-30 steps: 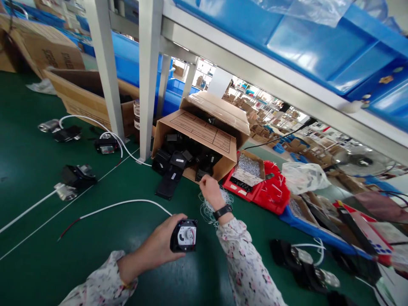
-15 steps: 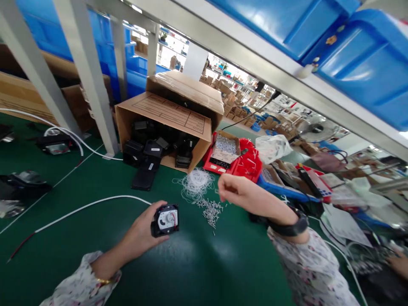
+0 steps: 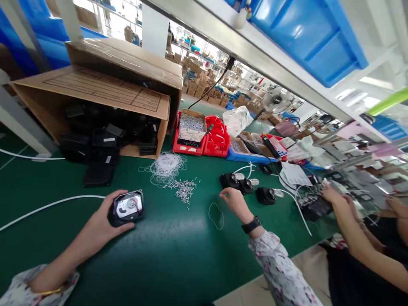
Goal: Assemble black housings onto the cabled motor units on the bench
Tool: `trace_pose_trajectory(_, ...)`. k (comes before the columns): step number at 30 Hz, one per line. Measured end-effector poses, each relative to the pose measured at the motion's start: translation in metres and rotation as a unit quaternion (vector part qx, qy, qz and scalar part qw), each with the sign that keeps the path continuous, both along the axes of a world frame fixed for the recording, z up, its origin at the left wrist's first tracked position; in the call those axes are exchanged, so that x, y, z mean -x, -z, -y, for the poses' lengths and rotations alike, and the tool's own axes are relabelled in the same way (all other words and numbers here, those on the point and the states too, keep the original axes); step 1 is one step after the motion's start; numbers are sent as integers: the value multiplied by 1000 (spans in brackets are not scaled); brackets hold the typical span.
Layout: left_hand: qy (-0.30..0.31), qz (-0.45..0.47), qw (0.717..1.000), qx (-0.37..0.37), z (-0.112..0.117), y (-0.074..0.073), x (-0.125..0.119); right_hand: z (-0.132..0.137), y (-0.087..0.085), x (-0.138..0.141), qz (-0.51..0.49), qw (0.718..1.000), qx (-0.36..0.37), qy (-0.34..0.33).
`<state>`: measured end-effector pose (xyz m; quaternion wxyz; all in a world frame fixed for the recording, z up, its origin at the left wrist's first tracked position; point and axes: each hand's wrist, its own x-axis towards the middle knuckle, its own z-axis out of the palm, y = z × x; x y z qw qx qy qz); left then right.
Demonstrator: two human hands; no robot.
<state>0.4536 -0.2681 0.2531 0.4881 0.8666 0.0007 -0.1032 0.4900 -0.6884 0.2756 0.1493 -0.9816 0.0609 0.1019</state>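
My left hand point(image 3: 106, 221) grips a squarish black plastic housing point(image 3: 120, 210) by its side, thumb and fingers around it. Its open face shows a white plate with a motor-like round part and red wires. A white cable point(image 3: 57, 204) runs left from behind that hand. My right hand point(image 3: 235, 203) is over the green table, fingertips pinched together. Just below them hangs a thin white loop point(image 3: 223, 219), seemingly held at the fingertips, though the contact is too fine to see. A tangled heap of similar white loops point(image 3: 167, 165) and scattered small metal pins point(image 3: 185, 190) lie between the hands.
A cardboard box point(image 3: 127, 93) with black housings stands back left. Behind the heap are red bins point(image 3: 189, 146) and a blue tray point(image 3: 237, 156). Black units with clear bulbs point(image 3: 266, 195) lie right of my hand. A co-worker's hands point(image 3: 333, 195) are farther right.
The view has swung right. My right hand has moved away from the heap toward the right, and a thin white loop now shows below its fingers. My left hand still holds the black housing.
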Motion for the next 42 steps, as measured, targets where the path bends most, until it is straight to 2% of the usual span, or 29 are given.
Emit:
trace_pose_trajectory(2, -5, -12, 1000, 26, 0, -1, -2, 7, 8, 8, 11, 999, 11, 39)
trace_pose_trajectory(5, 2, -4, 999, 44, 4, -3, -9, 12, 17, 20, 7, 998, 8, 60)
trace_pose_trajectory(13, 81, 7, 995, 63, 36, -15, -24, 4, 33, 28, -14, 999, -10, 43)
trace_pose_trajectory(18, 88, -12, 994, 65, 37, -14, -25, 1, 28, 27, -12, 999, -27, 30)
trace_pose_trajectory(22, 101, -12, 990, 98, 31, -7, -25, 3, 9, 19, 6, 998, -59, 6)
trace_pose_trajectory(25, 88, 10, 989, 118, 31, -1, -23, 1, -10, 11, 18, 996, -83, -21)
trace_pose_trajectory(30, 64, 37, 982, 175, 35, -3, -17, -23, -59, -1, 58, 988, -94, -108)
trace_pose_trajectory(33, 69, 47, 974, 211, 34, -8, -16, -54, -98, -3, 88, 977, -81, -175)
trace_pose_trajectory(35, 73, 53, 971, 219, 32, -11, -17, -82, -122, 0, 85, 967, -108, -217)
trace_pose_trajectory(37, 74, 61, 971, 220, 30, -13, -18, -115, -139, 7, 64, 951, -152, -261)
trace_pose_trajectory(39, 74, 72, 970, 221, 28, -12, -18, -151, -144, 14, 31, 934, -192, -300)
trace_pose_trajectory(42, 79, 89, 967, 224, 27, -9, -18, -200, -127, 18, -11, 911, -224, -346)
